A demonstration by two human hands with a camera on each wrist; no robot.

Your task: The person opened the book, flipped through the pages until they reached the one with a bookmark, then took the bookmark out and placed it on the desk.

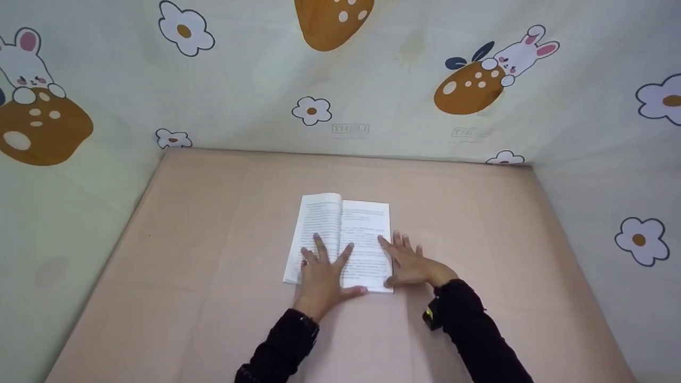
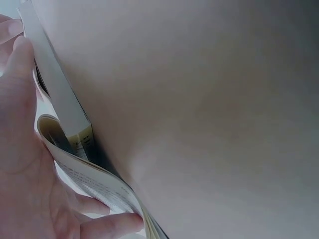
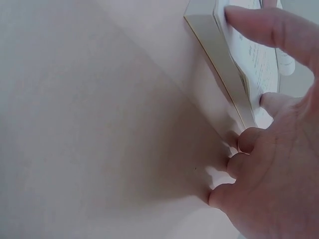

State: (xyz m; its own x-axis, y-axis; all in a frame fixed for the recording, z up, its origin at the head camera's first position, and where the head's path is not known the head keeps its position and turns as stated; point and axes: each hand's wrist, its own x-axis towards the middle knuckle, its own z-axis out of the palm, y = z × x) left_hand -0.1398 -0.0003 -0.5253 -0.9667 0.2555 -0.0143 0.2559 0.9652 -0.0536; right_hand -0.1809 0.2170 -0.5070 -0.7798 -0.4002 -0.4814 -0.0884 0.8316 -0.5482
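The paperback book lies open on the table under my 2 hands; I'd judge it light, its block firm, its leaves soft and easily creased. My left hand spans the gutter, fingers apart; my right hand, also spread, touches the outer edge, where I'd grip the whole thickness

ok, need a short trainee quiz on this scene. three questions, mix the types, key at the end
1. Fill in: the book lies ____ (open or shut) on the table.

2. True or false: the left hand reaches onto both halves of the book.

3. In the head view, where is the right hand?
A) at the book's far edge
B) at the book's right edge
C) well clear of the book

Key:
1. open
2. True
3. B
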